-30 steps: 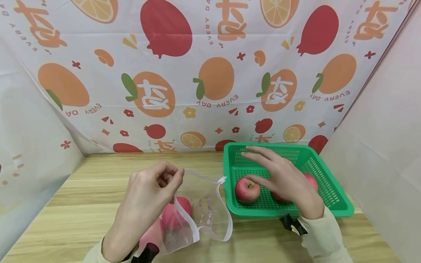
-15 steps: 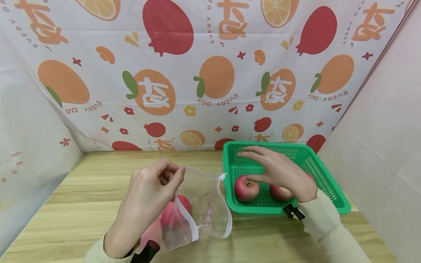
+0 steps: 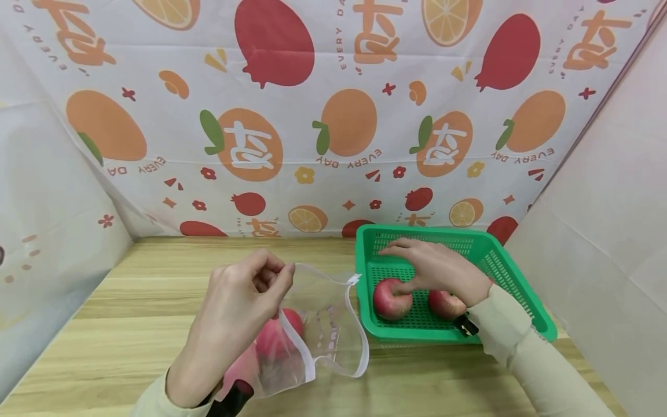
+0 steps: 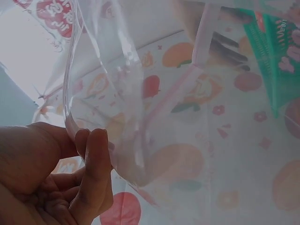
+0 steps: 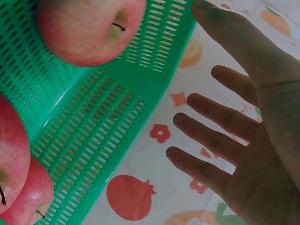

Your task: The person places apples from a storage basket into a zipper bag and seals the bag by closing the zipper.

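Observation:
My left hand (image 3: pixel 239 324) pinches the rim of a clear zip bag (image 3: pixel 333 330) between thumb and fingers, with the bag's white-edged mouth spread wide. Inside the bag, red apples (image 3: pixel 278 336) show through the plastic, partly behind the hand and wrist. Over the green basket (image 3: pixel 531 289) hovers my right hand (image 3: pixel 443 269), its fingers spread and holding nothing. The thumb overlaps the left apple (image 3: pixel 388 301) in the head view. Another apple (image 3: pixel 444 304) lies below the palm, and a further one is mostly hidden behind the wrist. In the right wrist view the fingers stand apart from the apples (image 5: pixel 93 28).
The basket stands at the right on a wood-grain table (image 3: pixel 172 278), close to the bag's mouth. A fruit-printed cloth (image 3: pixel 292 127) hangs behind, and pale walls (image 3: pixel 615 220) close in both sides.
My right hand has come lower over the left apple, its thumb now across the apple's top. The left hand keeps its pinch on the bag, nearly still.

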Tool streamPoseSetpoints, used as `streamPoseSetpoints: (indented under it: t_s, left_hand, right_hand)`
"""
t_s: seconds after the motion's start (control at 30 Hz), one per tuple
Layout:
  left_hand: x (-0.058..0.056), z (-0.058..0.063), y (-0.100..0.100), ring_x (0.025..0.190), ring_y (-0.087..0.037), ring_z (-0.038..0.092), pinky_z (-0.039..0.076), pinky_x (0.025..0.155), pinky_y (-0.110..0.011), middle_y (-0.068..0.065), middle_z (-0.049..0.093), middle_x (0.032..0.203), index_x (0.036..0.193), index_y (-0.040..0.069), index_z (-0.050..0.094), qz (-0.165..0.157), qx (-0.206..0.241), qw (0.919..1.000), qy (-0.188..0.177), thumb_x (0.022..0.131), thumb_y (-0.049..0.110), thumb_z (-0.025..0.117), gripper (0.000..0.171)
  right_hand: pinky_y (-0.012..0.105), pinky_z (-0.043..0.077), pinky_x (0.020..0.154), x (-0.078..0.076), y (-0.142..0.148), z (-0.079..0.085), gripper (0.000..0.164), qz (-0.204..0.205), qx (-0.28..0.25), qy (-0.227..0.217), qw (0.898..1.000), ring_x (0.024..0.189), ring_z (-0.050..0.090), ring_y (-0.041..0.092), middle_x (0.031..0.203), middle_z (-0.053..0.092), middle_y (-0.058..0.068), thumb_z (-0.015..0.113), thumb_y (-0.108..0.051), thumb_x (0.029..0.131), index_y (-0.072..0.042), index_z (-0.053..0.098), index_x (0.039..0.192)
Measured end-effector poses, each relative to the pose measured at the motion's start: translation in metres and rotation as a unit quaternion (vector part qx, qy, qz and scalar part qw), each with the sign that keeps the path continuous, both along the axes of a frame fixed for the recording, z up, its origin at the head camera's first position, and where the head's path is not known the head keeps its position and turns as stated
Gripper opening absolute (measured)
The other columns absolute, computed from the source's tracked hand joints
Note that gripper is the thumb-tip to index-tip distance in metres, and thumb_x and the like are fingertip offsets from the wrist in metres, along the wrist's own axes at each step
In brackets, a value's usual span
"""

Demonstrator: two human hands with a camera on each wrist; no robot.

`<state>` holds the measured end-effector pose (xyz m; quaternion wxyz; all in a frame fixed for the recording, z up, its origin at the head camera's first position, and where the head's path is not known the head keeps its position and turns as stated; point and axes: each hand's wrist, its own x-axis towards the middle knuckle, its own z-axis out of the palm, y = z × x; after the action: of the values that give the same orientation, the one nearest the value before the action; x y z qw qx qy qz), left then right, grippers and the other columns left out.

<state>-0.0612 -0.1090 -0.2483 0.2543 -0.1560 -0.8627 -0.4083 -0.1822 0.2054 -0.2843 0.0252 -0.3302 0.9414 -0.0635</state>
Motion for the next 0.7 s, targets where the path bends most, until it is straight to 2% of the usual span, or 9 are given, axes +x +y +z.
streamPoseSetpoints:
  t_s: [0.1,0.3,0.53,0.7]
  left_hand:
    - [0.0,0.0,0.0,0.042,0.006,0.05,0.043,0.045,-0.016,0.011,0.058,0.059,0.081,0.012,0.068,0.001,0.0,1.0,0.0,0.09,0.002,0.074,0.014]
    - [0.0,0.0,-0.002,0.042,0.006,0.049,0.043,0.046,-0.017,0.012,0.057,0.059,0.081,0.012,0.068,0.002,-0.002,1.0,0.002,0.09,0.002,0.074,0.014]
    - [-0.001,0.0,-0.003,0.042,0.007,0.049,0.043,0.046,-0.016,0.013,0.056,0.058,0.081,0.012,0.068,0.001,-0.002,1.0,0.005,0.089,0.001,0.074,0.015]
    - [-0.002,-0.001,-0.003,0.042,0.008,0.048,0.043,0.045,-0.016,0.013,0.056,0.058,0.081,0.011,0.067,-0.003,0.0,0.9999,0.013,0.088,-0.001,0.074,0.016]
  right_hand:
    - [0.056,0.052,0.101,-0.004,-0.002,-0.004,0.07,-0.016,0.024,-0.02,0.999,0.137,0.052,0.03,0.15,0.054,0.005,0.086,-0.044,0.08,-0.026,0.06,0.142]
    - [0.052,0.059,0.082,-0.008,-0.008,-0.008,0.077,-0.037,0.081,-0.049,0.995,0.133,0.054,0.027,0.148,0.055,0.0,0.088,-0.051,0.074,-0.031,0.059,0.142]
    - [0.05,0.056,0.097,-0.013,-0.013,-0.013,0.073,0.019,0.072,-0.067,0.995,0.12,0.061,0.026,0.139,0.061,0.006,0.09,-0.038,0.075,-0.019,0.062,0.14]
    - [0.05,0.056,0.095,-0.015,-0.017,-0.016,0.075,0.024,0.086,-0.089,0.992,0.112,0.062,0.025,0.137,0.062,0.006,0.091,-0.034,0.074,-0.018,0.061,0.141]
